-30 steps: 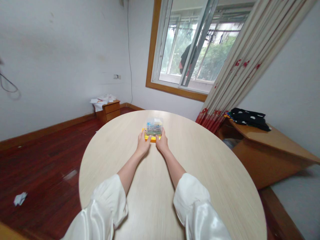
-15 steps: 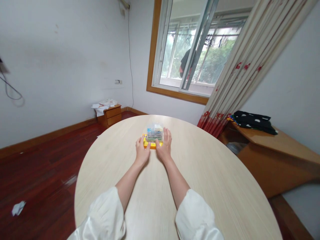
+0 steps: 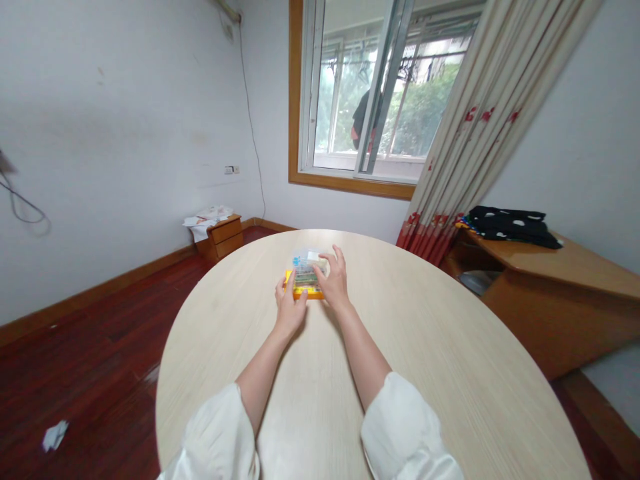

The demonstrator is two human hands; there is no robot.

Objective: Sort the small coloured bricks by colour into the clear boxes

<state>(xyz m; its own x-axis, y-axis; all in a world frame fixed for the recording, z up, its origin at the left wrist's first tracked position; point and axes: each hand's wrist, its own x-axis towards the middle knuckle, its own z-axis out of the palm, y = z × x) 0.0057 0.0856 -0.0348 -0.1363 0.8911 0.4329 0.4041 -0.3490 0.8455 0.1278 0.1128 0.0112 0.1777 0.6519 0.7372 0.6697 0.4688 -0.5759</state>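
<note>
On the round table stands a small clear plastic box (image 3: 310, 260) on a yellow tray-like base (image 3: 315, 295). Flat, layered contents with a green edge show through its walls, but I cannot make out what they are. My left hand (image 3: 291, 308) grips the left front of the yellow base, with the thumb along its front. At the right side, my right hand (image 3: 335, 283) curls thumb and fingers around the upper right part of the clear box. Part of that side is hidden behind the fingers.
The pale round table (image 3: 225, 373) carries the box. Behind left is a low drawer cabinet (image 3: 225, 239) with papers. On the right, a wooden desk (image 3: 600, 267) holds folded dark cloth (image 3: 515, 225). A curtain (image 3: 465, 153) hangs beside the window. Crumpled paper (image 3: 55, 435) lies on the floor.
My right hand has shifted up from the base's right front to the clear box's upper right part. My left fingers have moved inward over the base. The view has turned slightly right.
</note>
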